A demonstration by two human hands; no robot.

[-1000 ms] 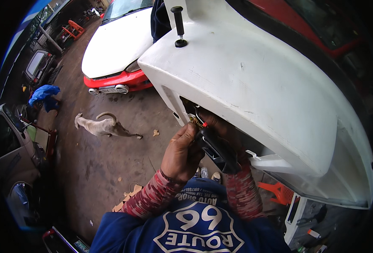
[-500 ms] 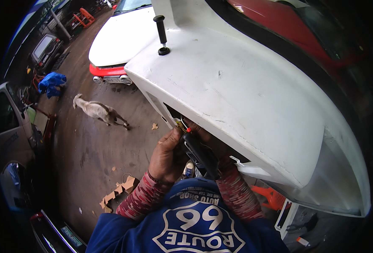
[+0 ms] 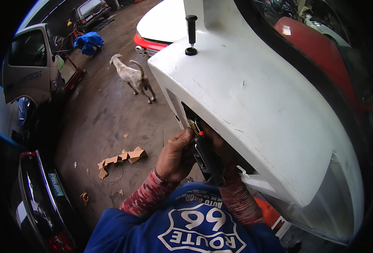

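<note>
Both hands are at a dark opening in the side of a white vehicle body panel (image 3: 258,105). My left hand (image 3: 174,154) is closed, thumb and fingers pinched at a small bundle of yellowish wires (image 3: 192,125) at the opening's edge. In front of my right hand (image 3: 214,139) is a black elongated object (image 3: 208,162) with a small red tip (image 3: 201,133); its kind is unclear. My right fingers reach into the shadow beside the wires and are mostly hidden. A white latch-like piece (image 3: 242,170) juts from the opening's lower edge.
On the panel stands a black knobbed post (image 3: 191,36). A dog (image 3: 131,76) is on the dirty floor to the left, near torn cardboard (image 3: 125,157) and thin wire. Around are a white car (image 3: 161,23), a van (image 3: 30,63), a black car (image 3: 41,202) and a red car (image 3: 317,55).
The view has shifted left, so the panel and hands appear farther right. The dog has turned slightly and its tail is raised. Both hands stay at the opening by the wires.
</note>
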